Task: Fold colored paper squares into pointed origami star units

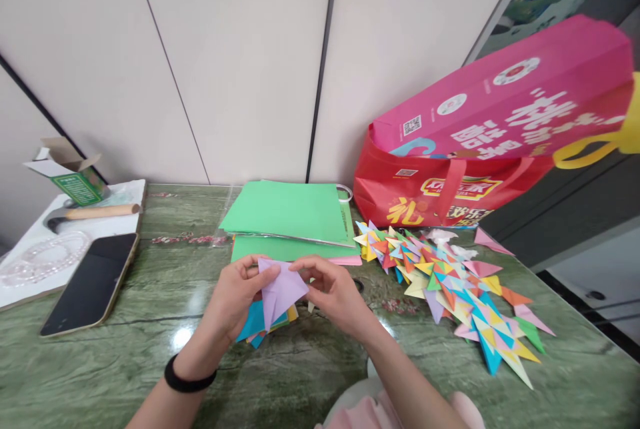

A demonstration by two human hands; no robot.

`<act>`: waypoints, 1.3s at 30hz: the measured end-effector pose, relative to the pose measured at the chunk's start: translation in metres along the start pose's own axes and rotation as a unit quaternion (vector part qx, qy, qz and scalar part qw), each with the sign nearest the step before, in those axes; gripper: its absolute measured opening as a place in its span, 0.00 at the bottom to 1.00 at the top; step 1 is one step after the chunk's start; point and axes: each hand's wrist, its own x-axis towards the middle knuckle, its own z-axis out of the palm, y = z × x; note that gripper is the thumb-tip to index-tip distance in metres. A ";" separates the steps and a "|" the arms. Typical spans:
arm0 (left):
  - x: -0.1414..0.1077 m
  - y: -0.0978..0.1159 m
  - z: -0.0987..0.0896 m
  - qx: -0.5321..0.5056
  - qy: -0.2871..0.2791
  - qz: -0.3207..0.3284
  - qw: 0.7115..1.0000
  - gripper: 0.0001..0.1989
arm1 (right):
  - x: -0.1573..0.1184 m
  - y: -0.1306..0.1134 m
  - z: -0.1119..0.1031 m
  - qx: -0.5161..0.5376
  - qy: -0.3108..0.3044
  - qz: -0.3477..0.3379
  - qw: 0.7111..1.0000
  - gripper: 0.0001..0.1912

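Note:
A folded piece of purple origami paper (285,287) is held up between my two hands, above the table. My left hand (240,292) pinches its left side, thumb on the front face. At the right corner, the thumb and fingers of my right hand (333,289) close on the paper's edge. Beneath it lies a small pile of coloured paper (253,323), with blue, orange and yellow showing; the held paper and my left hand hide part of the pile. Just behind my hands is a stack of green paper (285,209) in a clear sleeve.
Many folded multicoloured paper pieces (450,282) spread over the right side of the green table (150,375). Behind them stand a red bag (395,182) and a pink bag (500,102). At left are a phone (93,285), a sickle (95,212), beads (45,259) and a small box (77,179).

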 end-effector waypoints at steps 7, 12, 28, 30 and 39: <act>-0.003 -0.001 0.004 0.037 -0.013 0.009 0.999 0.16 | 0.001 0.001 0.000 -0.039 0.008 -0.035 0.999 0.11; -0.004 0.003 0.004 0.032 -0.037 -0.010 0.999 0.18 | 0.000 0.001 -0.001 -0.083 0.012 -0.068 0.994 0.10; -0.003 -0.001 0.005 0.122 -0.056 0.063 0.989 0.12 | 0.000 -0.004 0.001 -0.126 0.044 -0.053 0.990 0.06; -0.003 -0.002 0.006 0.114 -0.065 0.062 0.989 0.11 | 0.000 -0.003 0.001 -0.131 0.051 -0.056 0.988 0.04; -0.010 -0.002 0.019 -0.011 -0.136 -0.010 0.991 0.12 | 0.000 0.002 0.002 -0.174 0.111 -0.062 0.976 0.05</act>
